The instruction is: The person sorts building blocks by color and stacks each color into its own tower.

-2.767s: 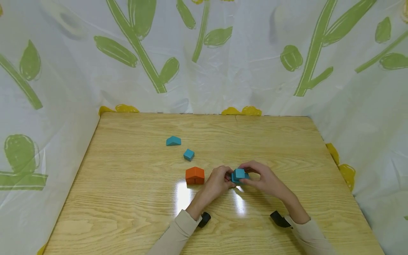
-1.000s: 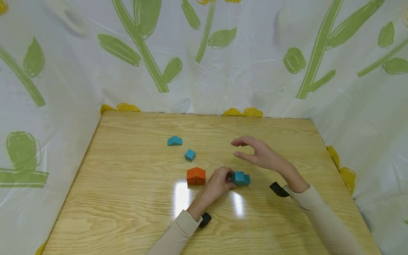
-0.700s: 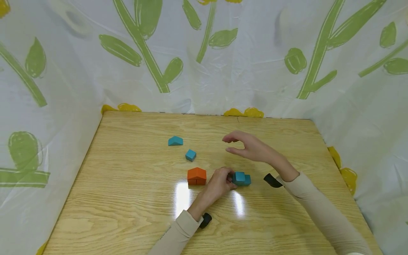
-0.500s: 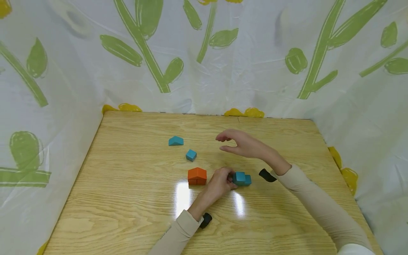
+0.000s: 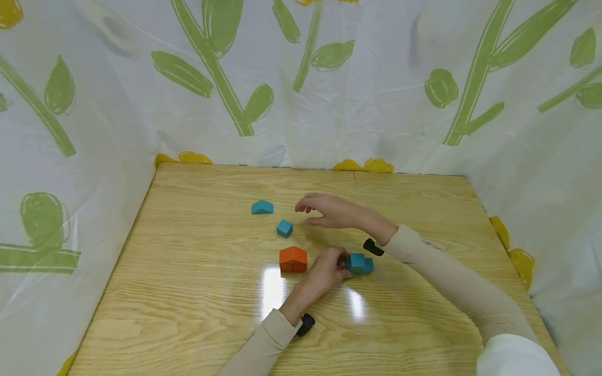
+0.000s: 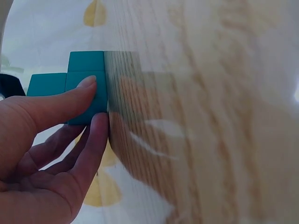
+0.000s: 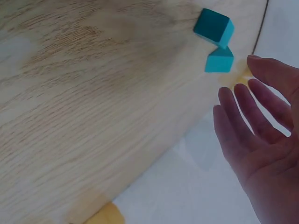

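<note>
In the head view my left hand [image 5: 324,269] pinches the left end of a small stack of blue blocks [image 5: 356,261] on the table, with one cube higher than the block at its right. The left wrist view shows the thumb and fingers on the teal-blue blocks [image 6: 86,61]. My right hand [image 5: 333,211] is in the air with thumb and fingers apart, holding nothing. Nearest to it is a loose blue cube [image 5: 284,228], and a blue roof-shaped block [image 5: 262,207] lies behind that. The right wrist view has the cube [image 7: 212,26] beyond the fingertips.
An orange house of blocks [image 5: 293,259] with a pointed roof stands left of my left hand. The wooden table [image 5: 188,303] is bordered by white cloth walls [image 5: 385,104] with painted green leaves.
My right hand has let go of the blue stack, lifted away, and moved left towards the loose blue cube. The left hand has stayed at the stack.
</note>
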`<move>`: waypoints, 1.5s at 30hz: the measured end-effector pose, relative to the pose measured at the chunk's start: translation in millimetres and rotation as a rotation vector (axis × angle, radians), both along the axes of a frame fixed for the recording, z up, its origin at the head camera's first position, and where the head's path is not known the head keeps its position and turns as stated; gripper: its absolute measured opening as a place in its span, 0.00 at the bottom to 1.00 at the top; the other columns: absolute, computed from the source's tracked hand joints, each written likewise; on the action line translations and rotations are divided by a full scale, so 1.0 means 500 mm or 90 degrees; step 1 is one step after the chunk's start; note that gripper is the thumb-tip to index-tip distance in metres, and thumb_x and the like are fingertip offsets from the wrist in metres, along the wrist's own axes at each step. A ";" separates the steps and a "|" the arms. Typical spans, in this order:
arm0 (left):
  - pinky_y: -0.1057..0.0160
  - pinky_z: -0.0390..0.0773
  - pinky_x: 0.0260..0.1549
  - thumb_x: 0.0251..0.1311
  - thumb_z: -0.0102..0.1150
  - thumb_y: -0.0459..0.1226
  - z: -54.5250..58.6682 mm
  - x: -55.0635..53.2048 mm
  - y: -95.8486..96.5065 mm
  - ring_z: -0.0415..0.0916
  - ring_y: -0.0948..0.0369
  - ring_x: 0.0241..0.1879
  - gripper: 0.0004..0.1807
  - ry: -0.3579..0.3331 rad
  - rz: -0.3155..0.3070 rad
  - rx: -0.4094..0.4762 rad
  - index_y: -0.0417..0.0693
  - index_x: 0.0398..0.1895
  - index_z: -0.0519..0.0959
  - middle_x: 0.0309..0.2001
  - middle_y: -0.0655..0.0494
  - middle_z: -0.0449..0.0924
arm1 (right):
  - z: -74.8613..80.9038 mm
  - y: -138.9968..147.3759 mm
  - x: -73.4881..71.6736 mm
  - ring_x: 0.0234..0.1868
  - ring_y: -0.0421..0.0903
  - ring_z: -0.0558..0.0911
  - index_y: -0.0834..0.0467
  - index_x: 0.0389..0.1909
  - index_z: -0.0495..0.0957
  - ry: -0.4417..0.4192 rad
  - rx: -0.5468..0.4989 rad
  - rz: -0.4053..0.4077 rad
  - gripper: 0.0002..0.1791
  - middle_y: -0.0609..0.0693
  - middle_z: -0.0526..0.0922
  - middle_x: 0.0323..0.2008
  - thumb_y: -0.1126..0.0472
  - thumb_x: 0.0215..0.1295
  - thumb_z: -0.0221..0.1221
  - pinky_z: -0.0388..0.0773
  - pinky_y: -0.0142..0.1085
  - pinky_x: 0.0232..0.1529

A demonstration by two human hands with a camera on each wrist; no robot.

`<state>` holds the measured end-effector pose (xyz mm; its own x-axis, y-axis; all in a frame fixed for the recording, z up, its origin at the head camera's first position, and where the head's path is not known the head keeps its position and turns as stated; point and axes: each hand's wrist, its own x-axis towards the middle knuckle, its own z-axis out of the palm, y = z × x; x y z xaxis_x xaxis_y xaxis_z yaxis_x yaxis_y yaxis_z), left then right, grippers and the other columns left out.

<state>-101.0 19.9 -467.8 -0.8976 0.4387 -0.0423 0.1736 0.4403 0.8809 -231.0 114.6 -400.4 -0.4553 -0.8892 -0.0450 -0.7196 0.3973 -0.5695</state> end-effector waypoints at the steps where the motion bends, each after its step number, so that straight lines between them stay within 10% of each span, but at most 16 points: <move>1: 0.69 0.78 0.37 0.55 0.74 0.25 0.000 0.000 0.001 0.78 0.57 0.35 0.17 0.002 0.000 0.000 0.32 0.48 0.82 0.38 0.47 0.81 | -0.003 -0.006 -0.002 0.55 0.60 0.80 0.67 0.60 0.75 0.001 0.007 0.005 0.18 0.63 0.79 0.57 0.69 0.72 0.62 0.78 0.51 0.58; 26: 0.70 0.78 0.36 0.55 0.74 0.24 -0.001 0.002 0.001 0.76 0.61 0.33 0.15 0.022 0.003 0.002 0.32 0.46 0.82 0.36 0.48 0.81 | -0.050 -0.087 -0.013 0.52 0.55 0.80 0.63 0.60 0.75 -0.012 0.108 0.087 0.16 0.60 0.77 0.55 0.70 0.74 0.59 0.78 0.40 0.57; 45: 0.70 0.76 0.35 0.54 0.74 0.24 0.000 0.001 0.001 0.73 0.63 0.32 0.14 0.031 0.004 0.009 0.33 0.43 0.83 0.34 0.50 0.80 | -0.023 -0.056 -0.015 0.52 0.52 0.84 0.61 0.48 0.72 -0.080 0.107 -0.013 0.16 0.57 0.83 0.48 0.66 0.66 0.68 0.80 0.39 0.55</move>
